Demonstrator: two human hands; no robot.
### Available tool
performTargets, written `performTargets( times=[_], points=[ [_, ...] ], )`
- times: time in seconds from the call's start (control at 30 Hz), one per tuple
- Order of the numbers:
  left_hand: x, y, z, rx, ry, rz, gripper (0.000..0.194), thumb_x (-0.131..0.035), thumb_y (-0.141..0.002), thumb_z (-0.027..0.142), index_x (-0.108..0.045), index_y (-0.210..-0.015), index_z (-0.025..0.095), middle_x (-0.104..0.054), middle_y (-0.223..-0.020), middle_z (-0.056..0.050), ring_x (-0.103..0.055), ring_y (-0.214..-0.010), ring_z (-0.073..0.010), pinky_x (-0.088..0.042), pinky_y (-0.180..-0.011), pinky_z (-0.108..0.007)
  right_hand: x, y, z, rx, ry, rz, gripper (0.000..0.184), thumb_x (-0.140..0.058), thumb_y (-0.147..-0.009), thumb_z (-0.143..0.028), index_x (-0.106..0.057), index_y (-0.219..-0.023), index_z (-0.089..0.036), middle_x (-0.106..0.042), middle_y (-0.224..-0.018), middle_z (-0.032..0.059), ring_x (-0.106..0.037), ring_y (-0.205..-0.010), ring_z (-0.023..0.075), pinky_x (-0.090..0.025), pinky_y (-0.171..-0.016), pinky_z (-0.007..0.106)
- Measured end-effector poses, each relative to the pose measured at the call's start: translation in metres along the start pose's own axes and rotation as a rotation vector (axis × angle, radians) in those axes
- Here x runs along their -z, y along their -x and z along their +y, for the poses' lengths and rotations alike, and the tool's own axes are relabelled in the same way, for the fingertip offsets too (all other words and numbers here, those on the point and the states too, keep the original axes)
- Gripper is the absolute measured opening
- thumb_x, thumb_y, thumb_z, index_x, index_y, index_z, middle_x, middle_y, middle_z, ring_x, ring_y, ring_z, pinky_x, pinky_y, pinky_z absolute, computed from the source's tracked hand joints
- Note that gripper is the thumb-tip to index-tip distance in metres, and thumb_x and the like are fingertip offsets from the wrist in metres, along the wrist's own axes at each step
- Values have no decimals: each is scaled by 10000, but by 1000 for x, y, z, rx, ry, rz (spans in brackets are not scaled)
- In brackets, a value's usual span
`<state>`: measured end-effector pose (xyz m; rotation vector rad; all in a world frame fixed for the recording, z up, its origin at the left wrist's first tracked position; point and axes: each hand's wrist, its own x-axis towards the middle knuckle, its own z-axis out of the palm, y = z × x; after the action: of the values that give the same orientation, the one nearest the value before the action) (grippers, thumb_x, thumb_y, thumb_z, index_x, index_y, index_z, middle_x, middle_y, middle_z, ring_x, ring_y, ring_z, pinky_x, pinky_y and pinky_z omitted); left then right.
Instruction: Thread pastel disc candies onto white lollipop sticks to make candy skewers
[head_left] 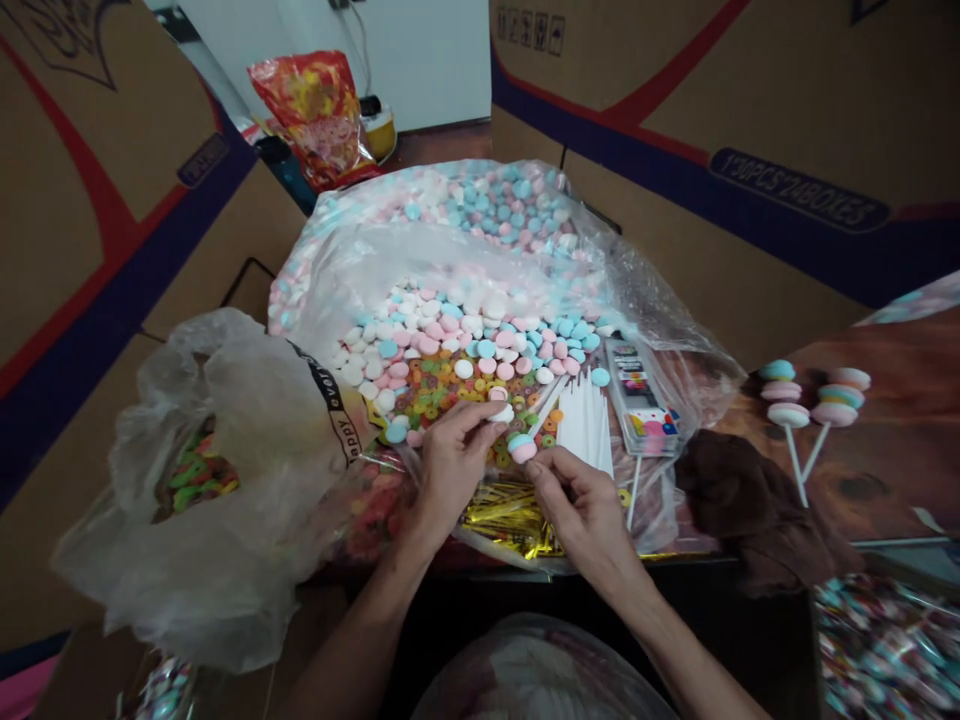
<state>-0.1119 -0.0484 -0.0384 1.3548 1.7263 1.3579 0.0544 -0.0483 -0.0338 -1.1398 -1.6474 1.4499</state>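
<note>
My left hand (452, 462) pinches a white round candy (501, 411) between thumb and fingers. My right hand (581, 505) grips the lower end of a white stick (546, 405) with a blue and a pink candy (521, 447) threaded on it. Both hands hover over a big clear plastic bag (352, 270) full of pink, blue and white round candies (465, 335) and small colourful ring candies (431, 390). A bundle of white sticks (585, 425) lies just right of my hands. Gold foil twist ties (502, 520) lie under my hands.
A crumpled plastic bag with ring candies (217, 470) sits at the left. Two finished candy sticks (814, 410) lie on the brown surface at the right, beside a dark cloth (750, 500). Cardboard boxes (750, 150) stand all around. A packaged strip (641, 400) lies beside the sticks.
</note>
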Motion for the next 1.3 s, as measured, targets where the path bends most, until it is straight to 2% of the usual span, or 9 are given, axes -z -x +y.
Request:
performTargets(
  times=[0.1,0.27,0.63,0.8,0.9,1.0,1.07,1.17,1.3],
  points=[
    [-3,5,3,24,9,-9,232,-609,-873,267,-748,-1044,196,-744,-1035,-61,-678,-964,-181,-536,-889,-318,-6,0,-1,20,20,28,283,-479,-960,-378,-558,-774,-179,-372,-576,-53,-325,-513,89,-254,-457,214],
    [-1,6,2,200,159,-26,338,-588,-893,368,-708,-1159,200,-720,-1184,-58,-680,-1049,-204,-541,-955,-353,-5,-4,1,25,36,32,271,-479,-961,-378,-569,-796,-182,-382,-571,-56,-330,-508,90,-263,-459,212],
    [-10,13,10,20,72,-137,278,-549,-914,309,-741,-1084,202,-737,-1119,-61,-667,-1070,-201,-519,-970,-336,-5,-10,8,39,48,88,268,-484,-957,-376,-584,-802,-182,-393,-565,-58,-347,-509,93,-288,-467,210],
    [-13,0,23,32,88,-247,372,-515,-937,334,-656,-1262,222,-696,-1230,-53,-649,-1112,-206,-518,-964,-319,11,-12,11,73,129,210,302,-495,-954,-378,-562,-732,-186,-438,-547,-55,-390,-492,92,-311,-481,214],
    [-19,-9,25,-45,-125,-210,364,-519,-932,261,-643,-1274,233,-704,-1139,-62,-664,-992,-194,-527,-890,-314,26,-9,12,96,214,327,294,-523,-940,-379,-594,-736,-181,-458,-543,-52,-407,-487,94,-324,-484,214],
    [-27,-16,23,-148,-539,-262,259,-574,-887,192,-730,-1091,229,-656,-972,-68,-628,-920,-209,-515,-816,-322,36,-5,17,81,233,392,276,-548,-927,-397,-635,-792,-172,-467,-547,-51,-412,-488,99,-329,-478,217],
    [-30,-18,20,-170,-725,-307,211,-583,-877,181,-746,-1004,226,-606,-909,-68,-607,-887,-215,-503,-751,-314,38,-2,22,69,216,388,281,-546,-930,-411,-648,-833,-168,-469,-556,-49,-418,-495,104,-335,-482,221],
    [-33,-19,18,-165,-771,-297,210,-562,-889,176,-739,-988,229,-578,-880,-59,-596,-831,-201,-485,-700,-299,35,0,27,53,206,355,301,-532,-940,-422,-644,-821,-169,-452,-558,-47,-414,-503,108,-332,-490,225],
    [-35,-23,14,-169,-623,-208,231,-518,-917,188,-730,-1004,220,-574,-929,-56,-592,-826,-173,-480,-730,-290,32,-1,29,64,213,349,304,-518,-950,-405,-622,-784,-174,-444,-573,-44,-405,-516,107,-325,-502,226]
  ],
)
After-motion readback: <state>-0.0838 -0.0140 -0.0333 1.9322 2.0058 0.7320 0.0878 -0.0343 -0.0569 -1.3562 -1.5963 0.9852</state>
